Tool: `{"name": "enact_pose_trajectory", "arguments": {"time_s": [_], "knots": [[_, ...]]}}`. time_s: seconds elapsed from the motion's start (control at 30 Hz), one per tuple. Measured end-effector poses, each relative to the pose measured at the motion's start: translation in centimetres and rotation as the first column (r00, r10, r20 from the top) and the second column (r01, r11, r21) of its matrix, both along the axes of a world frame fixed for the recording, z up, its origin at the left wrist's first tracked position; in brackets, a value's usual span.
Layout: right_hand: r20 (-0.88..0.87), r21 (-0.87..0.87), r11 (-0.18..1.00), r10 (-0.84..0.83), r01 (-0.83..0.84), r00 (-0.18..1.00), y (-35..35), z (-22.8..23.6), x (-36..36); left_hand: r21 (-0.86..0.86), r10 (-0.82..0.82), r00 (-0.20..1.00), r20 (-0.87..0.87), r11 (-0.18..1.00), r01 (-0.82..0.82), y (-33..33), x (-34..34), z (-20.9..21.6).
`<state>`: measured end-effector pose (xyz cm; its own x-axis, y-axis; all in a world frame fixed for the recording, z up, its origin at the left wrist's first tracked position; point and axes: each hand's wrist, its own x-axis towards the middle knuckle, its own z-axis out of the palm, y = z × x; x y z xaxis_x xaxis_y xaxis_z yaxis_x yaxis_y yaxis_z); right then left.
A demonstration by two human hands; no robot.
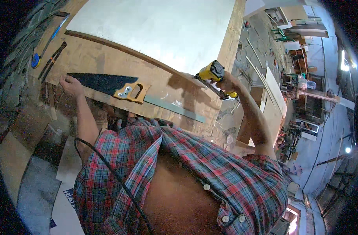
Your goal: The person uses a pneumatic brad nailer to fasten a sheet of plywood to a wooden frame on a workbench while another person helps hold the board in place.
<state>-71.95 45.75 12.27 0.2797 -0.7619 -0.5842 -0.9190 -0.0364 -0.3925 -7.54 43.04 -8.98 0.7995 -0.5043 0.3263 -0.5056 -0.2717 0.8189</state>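
My right hand (227, 83) is wrapped round a yellow and black nail gun (212, 72), held up over the right part of the wooden workbench, close to the edge of a white panel (159, 31). At the bench's near left edge my left hand (72, 87) is closed. What its fingers grip, if anything, is hidden. Right beside that hand is the tip of a handsaw (102, 83) with a dark blade and a wooden handle, lying flat on the bench. A grey-green flat strip (175, 109) runs rightward from the saw handle.
Pincers (53, 60) and a blue hacksaw (55, 33) lie at the bench's far left. A black cable or hose (112, 172) hangs across my left side. Boards and long strips (265, 90) stand on the floor to the right, with cluttered shelving behind.
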Motion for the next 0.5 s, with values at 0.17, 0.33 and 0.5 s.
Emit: {"name": "enact_pose_trajectory", "arguments": {"time_s": [0.17, 0.33, 0.5], "knots": [[0.063, -0.024, 1.0, -0.019, 0.021, 0.998, 0.3, 0.5, 1.1, 0.064, -0.007, 1.0, 0.02, 0.998, 0.005, 0.6, 0.4, 0.2], [-0.172, -0.147, 0.986, 0.048, -0.074, 0.984, 0.6, 0.6, 1.7, 0.121, -0.014, 0.997, -0.07, 0.992, 0.023, 0.5, -0.6, 0.7], [-0.008, -0.158, 0.92, -0.366, 0.36, 0.931, 7.0, 0.9, -2.1, 0.207, -0.058, 0.998, -0.013, 0.976, 0.059, -1.3, 1.5, -2.3]]}}
